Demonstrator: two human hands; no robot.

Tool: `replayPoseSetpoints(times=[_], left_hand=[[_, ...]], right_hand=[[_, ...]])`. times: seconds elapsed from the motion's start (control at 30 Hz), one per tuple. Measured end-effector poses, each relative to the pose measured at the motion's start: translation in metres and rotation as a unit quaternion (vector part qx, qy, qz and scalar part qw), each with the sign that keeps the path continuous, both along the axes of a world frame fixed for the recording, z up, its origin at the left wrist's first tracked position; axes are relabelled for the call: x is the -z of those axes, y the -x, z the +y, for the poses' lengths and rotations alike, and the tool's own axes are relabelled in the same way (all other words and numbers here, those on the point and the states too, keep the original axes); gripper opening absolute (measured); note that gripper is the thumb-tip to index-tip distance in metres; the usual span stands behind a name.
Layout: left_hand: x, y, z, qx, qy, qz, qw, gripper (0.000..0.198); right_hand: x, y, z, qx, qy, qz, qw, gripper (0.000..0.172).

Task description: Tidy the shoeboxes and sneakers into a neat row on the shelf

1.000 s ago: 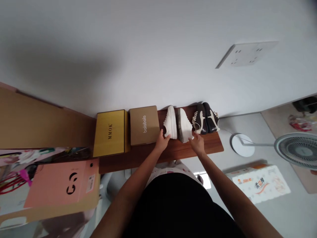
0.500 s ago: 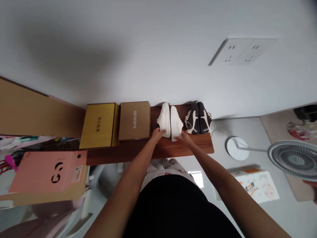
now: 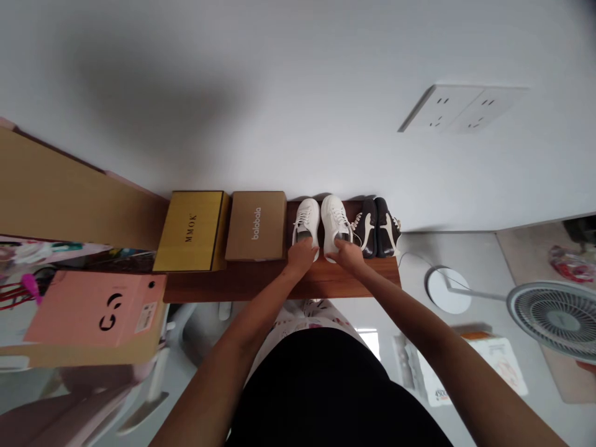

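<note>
Two white sneakers stand upright side by side on a reddish-brown wooden shelf (image 3: 261,285), toes toward the wall. My left hand (image 3: 302,256) grips the heel of the left white sneaker (image 3: 307,214). The heel of the right white sneaker (image 3: 333,214) is in my right hand (image 3: 347,253), thumb at its opening. A narrow gap separates the two shoes. Right beside them, a pair of dark brown and cream sneakers (image 3: 369,217) rests on its sides, soles together. To the left sits a brown balabala shoebox (image 3: 256,226).
A yellow MMOK box (image 3: 189,233) stands at the shelf's left part. A pink box (image 3: 93,307) is at lower left. On the right are a standing fan (image 3: 559,320), its round base (image 3: 449,290) and a white package (image 3: 503,366). Wall sockets (image 3: 465,108) are above.
The white sneakers have turned from lying on their sides, soles together, to standing upright with openings facing up. My hands have rolled with them and stay at the heels.
</note>
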State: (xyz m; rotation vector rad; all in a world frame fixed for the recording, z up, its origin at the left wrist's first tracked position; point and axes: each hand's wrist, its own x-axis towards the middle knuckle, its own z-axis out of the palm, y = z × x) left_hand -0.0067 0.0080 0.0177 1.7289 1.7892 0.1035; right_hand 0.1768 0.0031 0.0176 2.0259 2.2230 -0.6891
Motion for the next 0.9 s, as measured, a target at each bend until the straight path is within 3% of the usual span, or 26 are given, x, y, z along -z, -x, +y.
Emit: replayPoseSetpoints(times=[0.13, 0.37, 0.67, 0.9], left_hand=[[0.011, -0.010, -0.004, -0.014, -0.023, -0.040, 0.999, 0.028], [0.030, -0.009, -0.001, -0.028, -0.023, -0.055, 0.998, 0.029], [0.035, -0.014, 0.001, 0.009, 0.000, -0.006, 1.000, 0.033], [0.041, -0.016, 0.001, -0.039, 0.010, -0.059, 0.997, 0.028]], right_hand=[[0.000, 0.016, 0.006, -0.043, 0.022, -0.055, 0.997, 0.026], [0.013, 0.033, 0.007, -0.060, 0.035, -0.077, 0.995, 0.023], [0.027, 0.044, 0.011, -0.057, 0.048, -0.078, 0.994, 0.022], [0.032, 0.048, 0.010, -0.060, 0.047, -0.082, 0.994, 0.022]])
